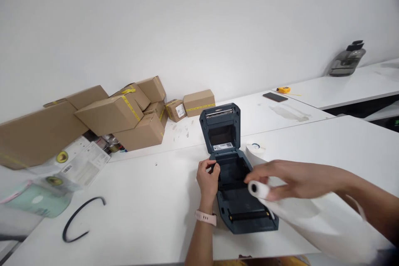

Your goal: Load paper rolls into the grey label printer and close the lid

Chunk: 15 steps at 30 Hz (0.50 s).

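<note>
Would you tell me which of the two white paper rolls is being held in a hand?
The paper roll in the right hand, over the open printer; the other roll sits untouched on the table.

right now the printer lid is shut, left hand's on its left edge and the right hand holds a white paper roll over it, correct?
Not quite: the printer has its lid open, tilted up at the back, as the head view shows. The rest holds: the left hand is on its left edge and the right hand holds a white paper roll over it.
</note>
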Each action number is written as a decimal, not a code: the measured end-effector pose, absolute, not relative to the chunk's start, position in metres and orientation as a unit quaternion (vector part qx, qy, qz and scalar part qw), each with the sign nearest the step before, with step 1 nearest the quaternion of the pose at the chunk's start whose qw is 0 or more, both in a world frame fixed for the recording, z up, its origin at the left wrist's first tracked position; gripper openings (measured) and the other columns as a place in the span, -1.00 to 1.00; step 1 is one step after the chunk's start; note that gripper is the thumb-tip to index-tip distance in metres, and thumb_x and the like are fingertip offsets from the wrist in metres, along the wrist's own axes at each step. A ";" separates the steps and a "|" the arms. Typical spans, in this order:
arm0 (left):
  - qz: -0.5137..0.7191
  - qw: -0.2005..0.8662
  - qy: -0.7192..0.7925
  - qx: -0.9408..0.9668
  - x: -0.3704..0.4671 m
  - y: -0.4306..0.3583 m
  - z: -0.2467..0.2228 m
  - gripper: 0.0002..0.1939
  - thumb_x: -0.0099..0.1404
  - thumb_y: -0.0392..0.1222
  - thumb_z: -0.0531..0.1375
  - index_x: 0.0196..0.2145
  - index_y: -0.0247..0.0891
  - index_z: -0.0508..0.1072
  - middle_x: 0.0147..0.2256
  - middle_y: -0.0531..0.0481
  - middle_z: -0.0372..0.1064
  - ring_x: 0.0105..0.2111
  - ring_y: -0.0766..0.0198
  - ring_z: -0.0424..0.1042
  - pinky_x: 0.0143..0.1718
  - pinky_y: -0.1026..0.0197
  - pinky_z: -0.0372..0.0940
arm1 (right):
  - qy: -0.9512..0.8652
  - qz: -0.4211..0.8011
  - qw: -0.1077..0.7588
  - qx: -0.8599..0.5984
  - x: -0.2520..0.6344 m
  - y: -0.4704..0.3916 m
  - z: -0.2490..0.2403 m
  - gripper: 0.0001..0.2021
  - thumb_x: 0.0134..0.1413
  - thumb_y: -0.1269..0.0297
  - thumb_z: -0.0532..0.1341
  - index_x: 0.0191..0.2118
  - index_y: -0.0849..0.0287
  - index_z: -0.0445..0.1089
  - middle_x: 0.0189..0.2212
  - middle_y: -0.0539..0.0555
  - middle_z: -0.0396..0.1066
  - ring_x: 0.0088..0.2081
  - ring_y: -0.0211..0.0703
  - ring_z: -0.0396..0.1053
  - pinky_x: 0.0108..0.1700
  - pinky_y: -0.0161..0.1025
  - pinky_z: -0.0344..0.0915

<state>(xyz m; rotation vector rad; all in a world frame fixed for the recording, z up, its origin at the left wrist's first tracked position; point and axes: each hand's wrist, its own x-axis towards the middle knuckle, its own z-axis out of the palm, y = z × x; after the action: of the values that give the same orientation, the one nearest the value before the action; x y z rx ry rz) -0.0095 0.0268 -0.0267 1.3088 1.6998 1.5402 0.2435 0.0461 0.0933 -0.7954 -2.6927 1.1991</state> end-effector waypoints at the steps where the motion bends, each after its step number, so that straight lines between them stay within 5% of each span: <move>1: 0.561 0.242 0.626 0.485 -0.010 0.026 -0.026 -0.85 0.19 -0.15 0.20 -0.31 -0.23 0.52 -0.19 -0.09 0.44 -0.18 0.20 0.46 -0.14 0.18 0.36 | -0.901 0.354 0.016 -0.249 0.222 0.049 0.095 -0.76 0.10 0.17 0.24 -0.10 0.02 0.48 -0.27 0.06 0.47 -0.27 -0.04 0.39 -0.21 -0.17 0.25; 4: 0.543 0.224 0.635 0.502 -0.010 0.026 -0.025 -0.89 0.19 -0.20 0.21 -0.33 -0.21 0.52 -0.23 -0.06 0.43 -0.20 0.21 0.45 -0.10 0.15 0.33 | -0.933 0.226 -0.034 -0.277 0.171 0.069 0.081 -0.94 -0.05 0.30 0.26 -0.37 0.08 0.42 -0.42 0.03 0.41 -0.33 -0.04 0.33 -0.25 -0.15 0.15; 9: 0.513 0.201 0.657 0.515 -0.008 0.025 -0.020 -0.92 0.18 -0.26 0.22 -0.36 -0.18 0.53 -0.24 -0.04 0.42 -0.20 0.19 0.44 -0.08 0.13 0.31 | -0.942 0.201 -0.062 -0.262 0.142 0.098 0.040 -0.83 -0.28 0.32 0.35 -0.60 0.14 0.31 -0.59 -0.05 0.33 -0.40 -0.13 0.30 -0.10 -0.08 0.11; 13: 0.496 0.190 0.671 0.518 -0.006 0.024 -0.019 -0.92 0.19 -0.25 0.22 -0.35 -0.17 0.53 -0.23 -0.03 0.42 -0.19 0.18 0.44 -0.09 0.14 0.30 | -0.943 0.224 -0.066 -0.238 0.144 0.103 0.020 -0.79 -0.23 0.33 0.37 -0.66 0.15 0.33 -0.68 -0.12 0.27 -0.45 -0.16 0.34 -0.02 -0.04 0.14; 15: 0.491 0.184 0.677 0.517 -0.004 0.023 -0.019 -0.91 0.18 -0.24 0.23 -0.34 -0.16 0.54 -0.23 -0.04 0.43 -0.18 0.17 0.44 -0.09 0.14 0.30 | -0.940 0.240 -0.041 -0.239 0.146 0.104 0.013 -0.84 -0.07 0.27 0.38 -0.53 0.15 0.43 -0.55 -0.07 0.41 -0.33 -0.09 0.43 0.02 0.00 0.22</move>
<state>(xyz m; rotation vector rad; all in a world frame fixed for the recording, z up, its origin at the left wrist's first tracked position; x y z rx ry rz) -0.0039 0.0235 -0.0192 1.4580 1.9082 1.3835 0.1455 0.1043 0.0126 -0.7706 -3.0330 0.7756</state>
